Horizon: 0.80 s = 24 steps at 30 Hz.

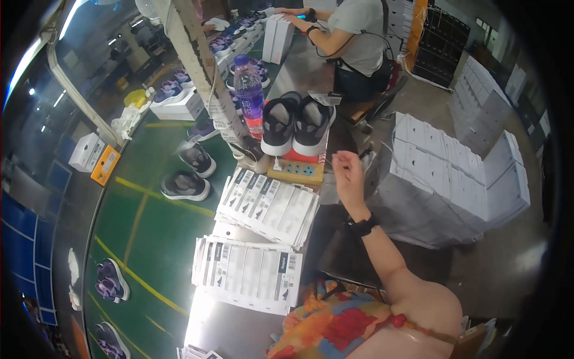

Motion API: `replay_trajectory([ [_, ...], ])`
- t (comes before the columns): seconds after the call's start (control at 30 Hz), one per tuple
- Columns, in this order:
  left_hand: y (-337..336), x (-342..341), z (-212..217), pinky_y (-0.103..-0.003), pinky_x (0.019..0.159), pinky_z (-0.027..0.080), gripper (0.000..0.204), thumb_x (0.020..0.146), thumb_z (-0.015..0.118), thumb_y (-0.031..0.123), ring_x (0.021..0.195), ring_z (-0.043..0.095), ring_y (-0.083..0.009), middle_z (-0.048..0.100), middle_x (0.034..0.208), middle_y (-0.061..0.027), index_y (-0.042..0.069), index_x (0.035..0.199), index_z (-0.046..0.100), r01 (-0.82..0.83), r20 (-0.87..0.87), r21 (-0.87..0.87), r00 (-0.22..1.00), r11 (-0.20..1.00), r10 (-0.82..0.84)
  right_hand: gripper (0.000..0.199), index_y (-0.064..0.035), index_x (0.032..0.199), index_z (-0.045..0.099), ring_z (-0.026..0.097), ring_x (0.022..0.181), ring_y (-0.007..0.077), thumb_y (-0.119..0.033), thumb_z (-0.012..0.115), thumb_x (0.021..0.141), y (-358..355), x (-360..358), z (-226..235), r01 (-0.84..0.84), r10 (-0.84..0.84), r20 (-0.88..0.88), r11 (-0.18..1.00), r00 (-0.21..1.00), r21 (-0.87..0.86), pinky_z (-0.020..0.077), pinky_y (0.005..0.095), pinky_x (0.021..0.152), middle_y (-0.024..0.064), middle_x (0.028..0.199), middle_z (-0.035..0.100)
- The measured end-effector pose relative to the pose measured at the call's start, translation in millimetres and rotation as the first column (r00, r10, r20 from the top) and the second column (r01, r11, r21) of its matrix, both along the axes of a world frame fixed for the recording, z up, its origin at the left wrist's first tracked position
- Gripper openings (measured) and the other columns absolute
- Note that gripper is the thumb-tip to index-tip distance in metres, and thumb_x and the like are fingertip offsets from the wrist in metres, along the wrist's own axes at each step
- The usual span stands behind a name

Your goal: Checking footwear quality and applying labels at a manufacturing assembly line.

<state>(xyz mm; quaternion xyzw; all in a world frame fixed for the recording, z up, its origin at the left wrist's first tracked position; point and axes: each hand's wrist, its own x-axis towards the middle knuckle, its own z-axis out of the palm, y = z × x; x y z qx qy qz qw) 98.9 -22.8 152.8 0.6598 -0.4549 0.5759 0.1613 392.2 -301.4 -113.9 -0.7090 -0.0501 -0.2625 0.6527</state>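
My right hand (pixel 348 173) is raised just right of a pair of black and grey sneakers (pixel 297 125) with white soles, apart from them. Its fingers are curled together, and what they hold, if anything, I cannot make out. The wrist wears a black band. A white paper tag hangs over the right sneaker of the pair. Under the shoes lies something red, beside a yellow power strip (pixel 297 172). Nearer to me are two stacks of printed white card sheets, a far stack (pixel 267 205) and a near stack (pixel 248 272). My left hand is out of view.
A green conveyor belt (pixel 143 233) runs along the left, with several loose sneakers. A drink bottle (pixel 248 96) stands against a worn post (pixel 200 66). Stacked white shoeboxes (pixel 439 179) fill the right. Across the table a co-worker (pixel 359 42) handles white boxes (pixel 277 39).
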Motion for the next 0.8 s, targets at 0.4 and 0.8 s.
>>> replay_trajectory([
  [0.4,47,-86,-7,-0.045,0.080,0.055,0.018,0.088,0.057,0.010,0.093,0.065,-0.0287,0.065,0.092,-0.0116,0.007,0.099,0.069,0.327,-0.358,0.098,0.893,0.940,-0.274,0.041,-0.0103,0.124,0.059,0.054,0.099,0.0111,-0.043,0.049,0.101,-21,70,7,-0.134,0.143,-0.251,0.990,0.957,0.053,0.0456,0.0272,0.076,-0.0004,0.112,0.062],
  [0.8,75,-118,-14,-0.044,0.081,0.055,0.017,0.088,0.057,0.011,0.093,0.065,-0.0288,0.066,0.093,-0.0121,0.007,0.097,0.070,0.621,-0.691,0.058,0.590,0.782,-0.418,0.046,-0.0062,0.122,0.062,0.055,0.105,0.0159,-0.045,0.048,0.101,-14,71,23,-0.105,0.112,-0.299,0.994,0.947,0.041,0.0484,0.0303,0.077,0.0035,0.122,0.063],
])
